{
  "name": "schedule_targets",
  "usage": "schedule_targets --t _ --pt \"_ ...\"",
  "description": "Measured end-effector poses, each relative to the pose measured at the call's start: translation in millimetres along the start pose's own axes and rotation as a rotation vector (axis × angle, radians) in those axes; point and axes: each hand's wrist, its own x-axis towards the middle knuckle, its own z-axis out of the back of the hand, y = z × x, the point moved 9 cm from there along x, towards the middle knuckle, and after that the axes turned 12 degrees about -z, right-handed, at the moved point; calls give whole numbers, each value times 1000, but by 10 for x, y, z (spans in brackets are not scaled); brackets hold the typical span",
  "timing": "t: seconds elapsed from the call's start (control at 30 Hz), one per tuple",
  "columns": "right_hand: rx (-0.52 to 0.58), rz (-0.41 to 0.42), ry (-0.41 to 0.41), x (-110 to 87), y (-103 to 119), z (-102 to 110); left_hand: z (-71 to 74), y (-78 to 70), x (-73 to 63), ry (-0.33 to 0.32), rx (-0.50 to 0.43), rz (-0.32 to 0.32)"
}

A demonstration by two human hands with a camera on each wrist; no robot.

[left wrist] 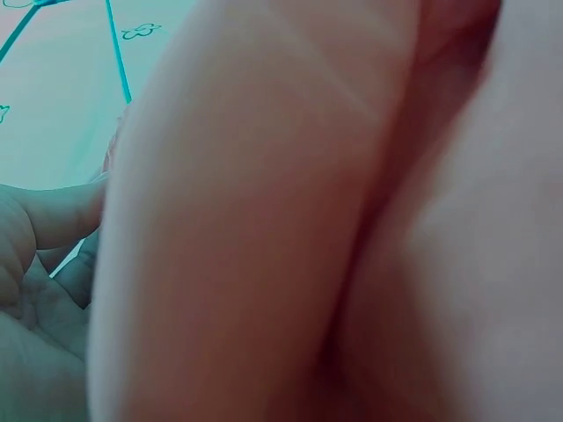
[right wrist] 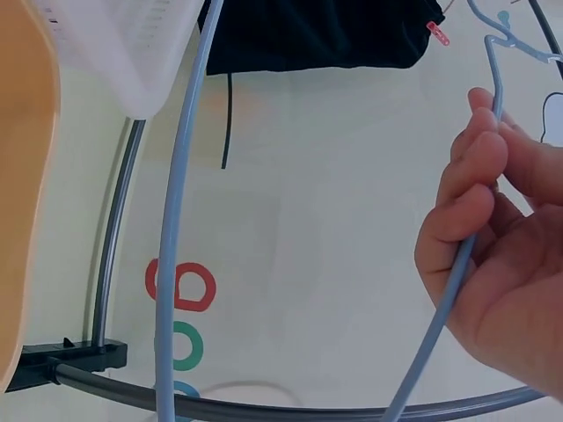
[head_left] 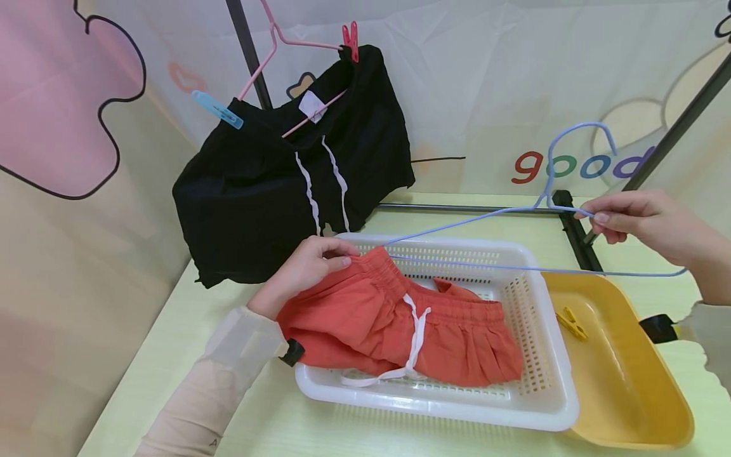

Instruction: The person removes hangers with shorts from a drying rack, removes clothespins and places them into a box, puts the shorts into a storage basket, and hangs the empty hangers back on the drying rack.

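Red-orange shorts with a white drawstring lie partly in a white perforated basket. My left hand pinches their waistband at its left end and lifts it; in the left wrist view the shorts' cloth fills most of the picture. With my right hand I grip a blue wire hanger by its right shoulder, its hook pointing up. The hanger's left end reaches the raised waistband, and the cloth hides its tip. In the right wrist view the fingers curl round the blue wire.
Black shorts hang on a pink hanger, held by a blue clothespin and a red clothespin. A yellow tray with a yellow clothespin stands right of the basket. Behind runs a dark rack frame.
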Motion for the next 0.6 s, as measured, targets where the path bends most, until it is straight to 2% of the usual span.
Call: schedule_targets --t 0.23,0.4,0.6 --pt "0 -12 -45 0 9 67 -31 14 1 23 -4 -14" --pt "68 36 -19 26 67 61 -61 52 0 39 -3 -4" --pt "48 40 -49 79 100 39 -84 61 0 66 10 -34"
